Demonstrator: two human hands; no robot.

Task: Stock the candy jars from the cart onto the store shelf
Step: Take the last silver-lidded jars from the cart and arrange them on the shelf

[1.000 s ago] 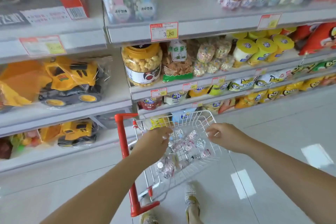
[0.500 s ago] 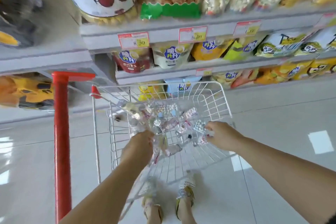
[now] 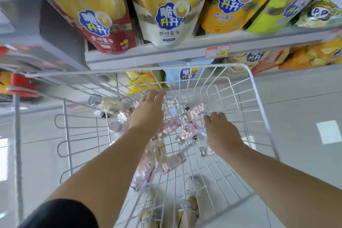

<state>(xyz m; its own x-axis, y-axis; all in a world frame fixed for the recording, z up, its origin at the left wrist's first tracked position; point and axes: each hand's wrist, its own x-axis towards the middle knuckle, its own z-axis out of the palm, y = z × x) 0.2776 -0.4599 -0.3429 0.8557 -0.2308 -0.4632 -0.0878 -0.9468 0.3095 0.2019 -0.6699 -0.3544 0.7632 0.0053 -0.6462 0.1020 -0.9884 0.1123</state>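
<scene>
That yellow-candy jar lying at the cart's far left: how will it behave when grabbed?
The yellow-candy jar looks like clear rigid plastic, probably stiff. Round and lying on its side in the cart, it may roll if nudged. Its glossy wall could be slippery.

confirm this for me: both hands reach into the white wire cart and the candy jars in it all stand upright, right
Not quite. The head view shows the candy jars lying on their sides in a loose heap, not upright. The rest holds: the left hand and the right hand both reach into the white wire cart.
</scene>
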